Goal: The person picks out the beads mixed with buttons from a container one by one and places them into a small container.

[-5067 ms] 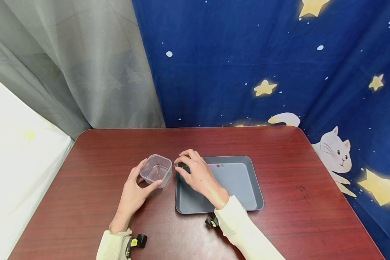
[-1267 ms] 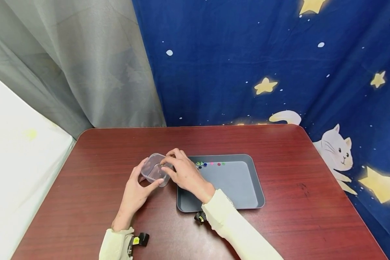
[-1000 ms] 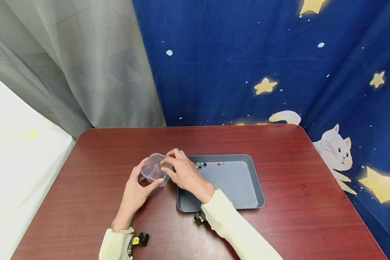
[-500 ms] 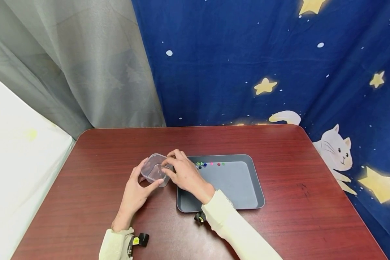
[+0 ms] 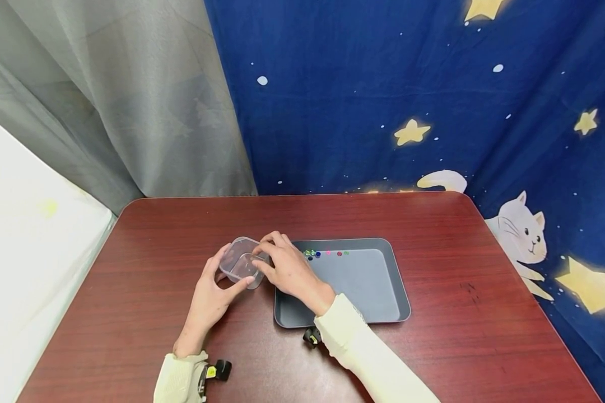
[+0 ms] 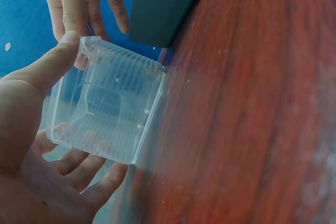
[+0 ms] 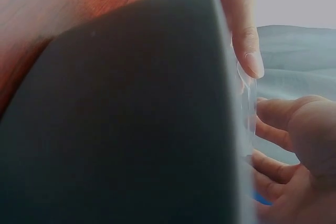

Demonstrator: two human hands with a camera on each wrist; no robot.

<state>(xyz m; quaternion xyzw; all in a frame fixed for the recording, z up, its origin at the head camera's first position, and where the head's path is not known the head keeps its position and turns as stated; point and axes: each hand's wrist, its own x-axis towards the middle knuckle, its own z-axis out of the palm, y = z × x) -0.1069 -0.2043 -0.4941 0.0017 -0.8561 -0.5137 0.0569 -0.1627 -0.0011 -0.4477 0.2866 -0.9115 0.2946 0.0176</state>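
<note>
In the head view my left hand point(image 5: 210, 296) holds a clear square plastic container point(image 5: 239, 266) by its sides, thumb near the front rim and fingers round the far side. The container's ribbed wall point(image 6: 121, 85) shows in the left wrist view. My right hand point(image 5: 292, 274) reaches over the container's right rim, fingertips at the opening and thumb apart from the forefinger. I see nothing between them. To the right lies a grey rectangular tray point(image 5: 360, 291). Several small round coloured pieces point(image 5: 318, 254), green, dark blue, pink and red, lie along its far edge.
Both hands work above a reddish-brown wooden table point(image 5: 459, 268). The tray's dark side wall point(image 7: 131, 108) fills much of the right wrist view. A grey curtain point(image 5: 181, 112) and a blue star-patterned curtain point(image 5: 333, 112) hang behind the table.
My right hand has moved left from the tray's far left corner to the container's opening. A small dark thing at its fingertips about a second ago no longer shows. The left hand keeps its hold.
</note>
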